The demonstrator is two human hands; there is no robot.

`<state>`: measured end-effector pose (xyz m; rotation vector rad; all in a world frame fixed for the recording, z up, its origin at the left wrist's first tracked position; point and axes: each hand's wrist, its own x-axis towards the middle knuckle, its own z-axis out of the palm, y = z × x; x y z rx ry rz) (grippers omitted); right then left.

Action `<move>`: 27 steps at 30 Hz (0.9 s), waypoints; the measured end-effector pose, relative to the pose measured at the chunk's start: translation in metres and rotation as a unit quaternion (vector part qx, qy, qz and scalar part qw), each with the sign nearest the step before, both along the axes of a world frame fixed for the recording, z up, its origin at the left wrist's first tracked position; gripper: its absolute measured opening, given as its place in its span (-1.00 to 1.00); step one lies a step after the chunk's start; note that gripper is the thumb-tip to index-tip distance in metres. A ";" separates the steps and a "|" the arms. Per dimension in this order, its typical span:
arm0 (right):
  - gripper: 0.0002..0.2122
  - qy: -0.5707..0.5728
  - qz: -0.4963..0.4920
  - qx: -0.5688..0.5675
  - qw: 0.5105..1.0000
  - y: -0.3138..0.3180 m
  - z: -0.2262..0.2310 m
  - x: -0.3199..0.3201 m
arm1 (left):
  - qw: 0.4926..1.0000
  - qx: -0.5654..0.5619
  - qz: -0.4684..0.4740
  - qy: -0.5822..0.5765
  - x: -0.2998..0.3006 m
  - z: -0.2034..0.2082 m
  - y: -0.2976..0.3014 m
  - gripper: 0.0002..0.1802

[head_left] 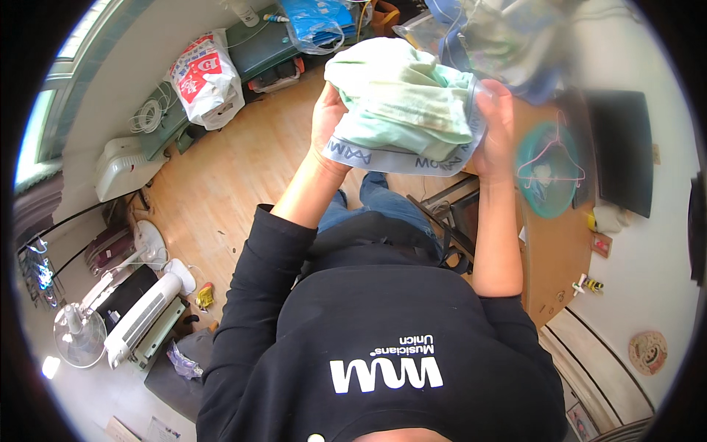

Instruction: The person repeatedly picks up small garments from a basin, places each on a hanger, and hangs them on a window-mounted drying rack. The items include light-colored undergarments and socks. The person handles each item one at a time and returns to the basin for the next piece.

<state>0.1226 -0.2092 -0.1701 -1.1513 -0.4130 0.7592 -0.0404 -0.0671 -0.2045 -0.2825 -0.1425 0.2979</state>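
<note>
Mint-green underpants (405, 96) with a grey printed waistband (401, 160) hang bunched between my hands, raised in front of me. My left hand (328, 121) is closed on the left end of the waistband, its fingers partly behind the cloth. On the other side my right hand (495, 132) pinches the right end, thumb against the band. The waistband is stretched between the two hands and sags along its near edge. Folds hide the inside of the garment.
To the right, a pink hanger (551, 173) lies over a teal basin (541, 199) on a wooden desk (552, 258), beside a dark monitor (624, 151). A white plastic bag (210, 81) sits at the far left. Fans (79, 335) stand at the left.
</note>
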 end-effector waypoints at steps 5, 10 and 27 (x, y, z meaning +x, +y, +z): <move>-0.59 0.112 -0.001 0.040 0.993 0.012 0.023 -0.013 | 0.891 0.289 0.168 0.308 -0.001 -0.003 -0.004 -0.45; -0.44 0.245 0.125 0.141 0.951 0.001 0.023 -0.020 | 0.722 0.532 0.293 0.332 -0.008 -0.018 -0.001 -0.50; -0.82 -0.306 -0.062 -0.277 0.909 0.033 0.038 0.022 | 0.789 0.498 -0.314 0.176 -0.066 -0.063 0.010 -0.10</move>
